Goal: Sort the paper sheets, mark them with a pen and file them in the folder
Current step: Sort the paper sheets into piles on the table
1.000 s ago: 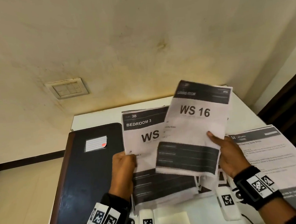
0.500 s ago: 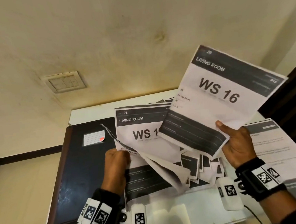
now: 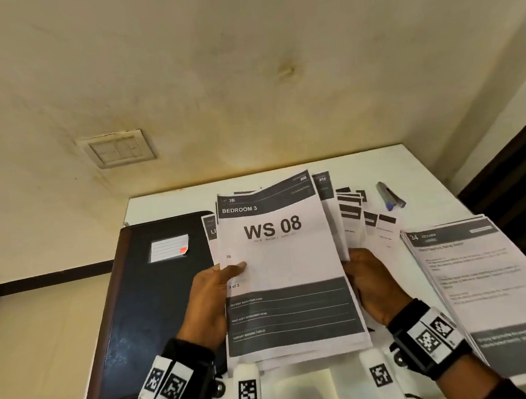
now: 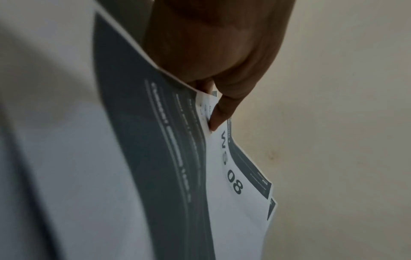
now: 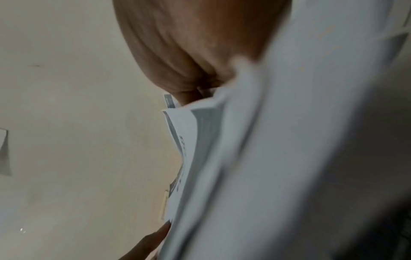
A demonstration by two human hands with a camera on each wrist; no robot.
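Both hands hold a fanned stack of printed sheets (image 3: pixel 286 261) above the table; the top sheet reads "BEDROOM 3, WS 08" (image 4: pixel 235 177). My left hand (image 3: pixel 210 291) grips the stack's left edge, thumb on the top sheet. My right hand (image 3: pixel 375 282) holds the right edge, its fingers hidden behind the paper (image 5: pixel 255 158). A dark folder (image 3: pixel 141 304) with a small lined label lies shut on the table at the left. A grey pen with a blue tip (image 3: pixel 390 196) lies at the back right.
A second pile of printed sheets (image 3: pixel 485 277) lies on the white table (image 3: pixel 168 206) at the right. The table stands against a cream wall with a switch plate (image 3: pixel 118 148). A dark door or frame (image 3: pixel 514 166) is at the far right.
The "WS 16" sheet that my right hand held up has gone back into the stack. "WS 08" is now on top, and both hands hold the stack together.
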